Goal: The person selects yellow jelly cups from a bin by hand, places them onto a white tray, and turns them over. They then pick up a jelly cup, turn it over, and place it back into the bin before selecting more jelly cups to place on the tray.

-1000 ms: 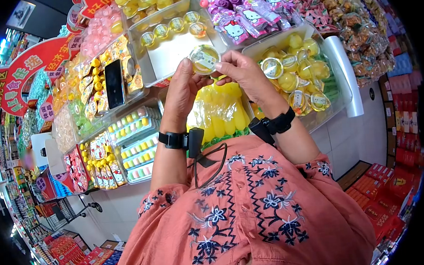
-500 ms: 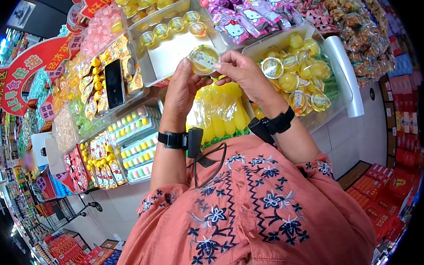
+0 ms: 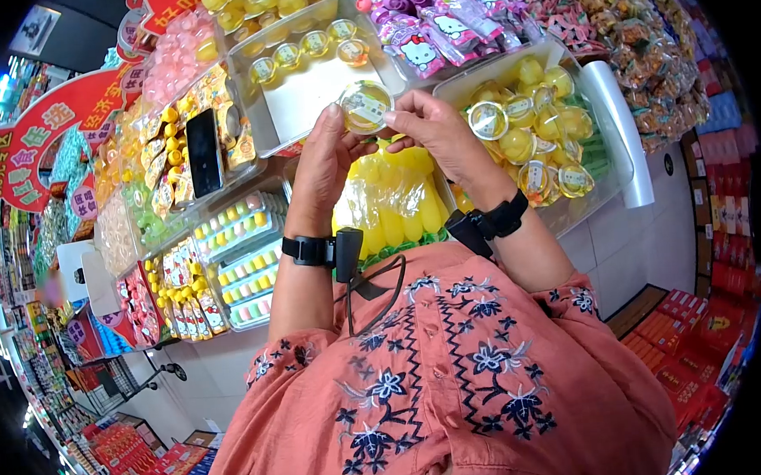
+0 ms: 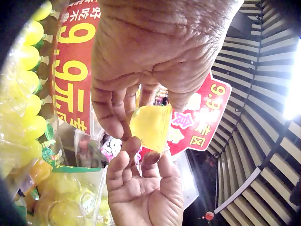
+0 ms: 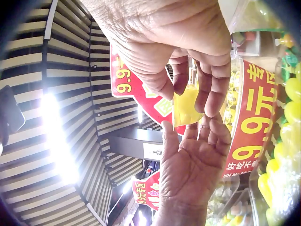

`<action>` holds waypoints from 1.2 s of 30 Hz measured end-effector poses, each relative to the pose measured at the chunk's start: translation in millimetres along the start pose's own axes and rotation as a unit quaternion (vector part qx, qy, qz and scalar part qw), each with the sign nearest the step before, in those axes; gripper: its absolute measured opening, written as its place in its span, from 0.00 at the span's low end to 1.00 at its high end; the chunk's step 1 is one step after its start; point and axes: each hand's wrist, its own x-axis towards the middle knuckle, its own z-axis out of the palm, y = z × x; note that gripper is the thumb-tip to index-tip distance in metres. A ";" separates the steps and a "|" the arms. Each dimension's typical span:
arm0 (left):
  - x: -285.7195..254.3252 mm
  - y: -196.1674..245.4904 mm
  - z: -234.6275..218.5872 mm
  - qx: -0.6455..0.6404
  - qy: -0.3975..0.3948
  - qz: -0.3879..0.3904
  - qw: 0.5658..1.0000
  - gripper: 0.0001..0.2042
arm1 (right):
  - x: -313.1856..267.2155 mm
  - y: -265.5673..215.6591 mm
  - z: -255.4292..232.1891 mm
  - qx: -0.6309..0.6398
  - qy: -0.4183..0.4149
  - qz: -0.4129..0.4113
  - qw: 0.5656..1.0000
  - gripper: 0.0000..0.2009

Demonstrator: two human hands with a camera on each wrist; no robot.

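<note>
A yellow jelly cup (image 3: 366,107) with a round, labelled clear lid is held up between both hands. The left hand (image 3: 328,158) grips its left side, thumb at the lid's rim. From the other side, the right hand (image 3: 444,135) pinches it, the thumb also at the rim. In the left wrist view the smooth yellow body of the jelly cup (image 4: 151,126) shows between the fingertips of both hands. Behind it, in the head view, stands a clear plastic bin (image 3: 300,104) with a row of similar cups along its far side.
Another bin (image 3: 596,170) at the right is heaped with yellow jelly cups. Yellow packaged sweets (image 3: 387,207) lie below the hands. A black phone (image 3: 205,152) rests on snacks at the left, near trays of coloured candies (image 3: 249,266). Purple packets (image 3: 447,27) fill the back.
</note>
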 end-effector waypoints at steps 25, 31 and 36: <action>-1.1 1.6 -3.2 0.001 0.026 -0.007 1.000 0.20 | -0.2 2.7 -1.8 0.018 0.009 0.001 1.000 0.11; -2.5 3.3 -0.1 0.006 0.033 -0.009 0.999 0.19 | -1.7 0.2 -2.5 0.014 0.001 0.018 1.000 0.09; 3.5 -2.6 -12.6 0.028 0.028 -0.013 0.999 0.20 | -0.1 1.9 -3.5 0.020 0.008 0.019 1.000 0.10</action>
